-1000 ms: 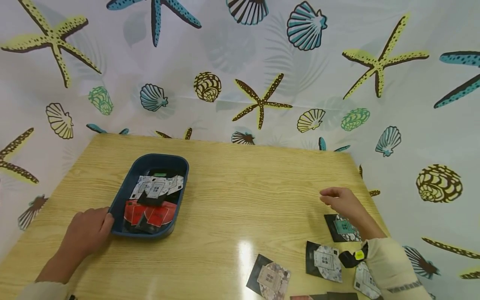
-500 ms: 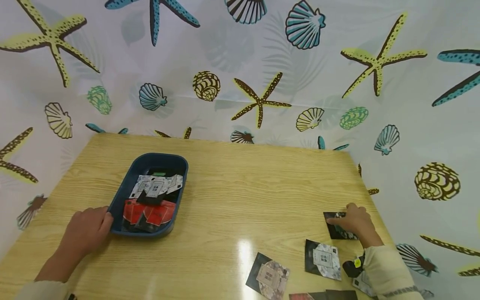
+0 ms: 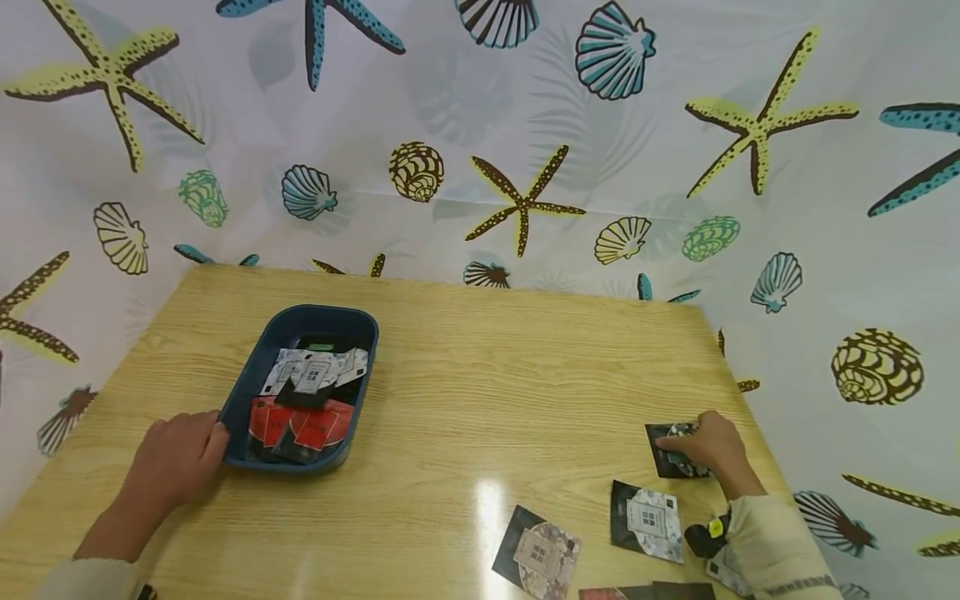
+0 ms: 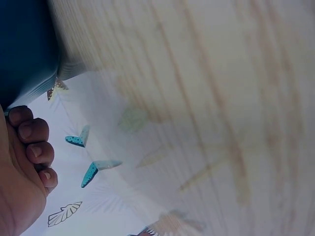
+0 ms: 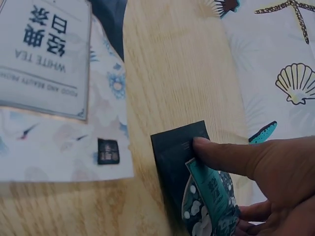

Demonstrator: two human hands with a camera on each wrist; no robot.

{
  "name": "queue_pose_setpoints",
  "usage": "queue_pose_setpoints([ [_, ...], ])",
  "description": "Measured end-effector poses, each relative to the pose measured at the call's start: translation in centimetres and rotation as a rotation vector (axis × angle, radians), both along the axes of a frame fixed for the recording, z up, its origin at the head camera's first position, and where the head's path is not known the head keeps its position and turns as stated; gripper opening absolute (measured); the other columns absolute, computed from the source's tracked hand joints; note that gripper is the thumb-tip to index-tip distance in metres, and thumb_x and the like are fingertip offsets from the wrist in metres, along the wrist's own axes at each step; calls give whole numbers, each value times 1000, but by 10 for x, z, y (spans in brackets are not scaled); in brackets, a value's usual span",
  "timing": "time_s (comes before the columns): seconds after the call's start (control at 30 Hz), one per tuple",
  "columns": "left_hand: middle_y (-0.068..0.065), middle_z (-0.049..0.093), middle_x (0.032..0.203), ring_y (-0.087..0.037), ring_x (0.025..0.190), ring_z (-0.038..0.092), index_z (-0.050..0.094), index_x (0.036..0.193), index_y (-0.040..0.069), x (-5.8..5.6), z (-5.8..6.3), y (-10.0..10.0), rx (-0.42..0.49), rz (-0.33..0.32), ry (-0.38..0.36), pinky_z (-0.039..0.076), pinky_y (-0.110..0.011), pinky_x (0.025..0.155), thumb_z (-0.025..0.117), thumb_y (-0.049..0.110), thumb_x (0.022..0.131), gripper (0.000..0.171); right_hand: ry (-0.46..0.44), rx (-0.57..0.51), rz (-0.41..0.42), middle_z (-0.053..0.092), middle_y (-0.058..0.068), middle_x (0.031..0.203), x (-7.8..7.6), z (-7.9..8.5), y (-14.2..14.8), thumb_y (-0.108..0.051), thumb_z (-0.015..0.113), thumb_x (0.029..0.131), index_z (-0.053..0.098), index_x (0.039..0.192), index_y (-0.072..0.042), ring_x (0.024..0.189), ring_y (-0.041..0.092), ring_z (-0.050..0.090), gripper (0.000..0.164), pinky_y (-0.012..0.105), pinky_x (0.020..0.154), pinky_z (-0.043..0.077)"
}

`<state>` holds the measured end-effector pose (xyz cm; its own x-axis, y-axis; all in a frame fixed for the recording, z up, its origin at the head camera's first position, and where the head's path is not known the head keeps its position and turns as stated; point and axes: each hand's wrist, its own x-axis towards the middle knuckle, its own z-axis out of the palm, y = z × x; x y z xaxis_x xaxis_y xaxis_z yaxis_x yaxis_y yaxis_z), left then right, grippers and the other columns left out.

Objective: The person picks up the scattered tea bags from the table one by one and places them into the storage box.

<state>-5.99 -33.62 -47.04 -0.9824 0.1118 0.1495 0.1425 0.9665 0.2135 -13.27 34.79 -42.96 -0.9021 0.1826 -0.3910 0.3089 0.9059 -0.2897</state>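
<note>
My left hand (image 3: 180, 457) grips the near left rim of a dark blue plastic tub (image 3: 236, 417). The left wrist view shows its fingers (image 4: 37, 130) curled by the tub's wall. Inside the tub lie several tea packets, red ones (image 3: 318, 427) in front and white-patterned ones (image 3: 309, 377) behind. At the table's right side my right hand (image 3: 712, 446) pinches a black tea packet with a green label (image 5: 210, 189), thumb on its face and the other fingers along its far edge. The packet bows upward under that grip, and its lower part is cut off in the right wrist view.
Nearer me lie a white tea packet (image 3: 647, 521), a beige-and-black packet (image 3: 537, 552) and a red-and-black one (image 3: 630, 593). Another white packet (image 3: 726, 571) is partly under the right sleeve. A shell-and-starfish cloth (image 3: 450, 100) hangs round the wooden table (image 3: 480, 375).
My right hand has come down toward me onto the green-labelled tea packet and squeezed it between thumb and fingers. The left hand stays on the tub.
</note>
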Motion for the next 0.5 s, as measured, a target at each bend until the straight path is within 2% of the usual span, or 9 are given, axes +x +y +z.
queue_pose_setpoints([
  [0.07,0,39,56,-17,54,40,41,64,15,0,1,0,-2,1,-10,26,-34,56,36,14,98,35,4,-63,-15,37,47,137,1,0,4,-37,74,86,30,140,24,114,58,49,93,58,89,49],
  [0.13,0,39,57,-17,55,40,41,64,15,-1,1,0,-1,4,-20,26,-34,56,35,14,99,35,7,-125,-41,30,46,143,2,-1,7,-33,73,88,26,143,23,122,61,43,91,61,93,46],
  [0.2,0,39,57,-17,55,39,41,64,15,-1,2,-1,0,5,-26,26,-34,56,35,14,99,35,16,-169,-59,30,45,144,3,0,10,-29,72,89,29,143,22,122,61,43,85,61,92,48],
  [0.37,0,36,57,-17,55,37,41,65,14,0,1,0,6,8,-41,25,-33,56,34,14,100,36,40,-206,-98,40,43,138,6,-2,17,-27,72,89,52,129,14,114,56,51,61,54,82,52],
  [0.4,0,36,57,-17,55,36,41,64,14,0,1,0,6,8,-41,25,-33,56,35,14,100,36,43,-209,-111,45,42,132,8,-3,18,-27,73,88,55,124,13,105,53,56,56,51,78,52],
  [0.43,0,36,57,-16,55,36,41,65,14,0,1,0,6,7,-43,25,-33,56,34,14,100,36,38,-211,-124,54,39,116,9,-3,20,-28,73,88,59,111,11,93,47,60,47,47,74,52],
  [0.5,0,36,57,-16,55,36,41,65,15,1,1,0,6,6,-42,25,-33,56,35,14,100,36,23,-211,-142,57,25,82,11,-4,23,-31,73,88,57,84,3,69,33,59,37,40,64,49],
])
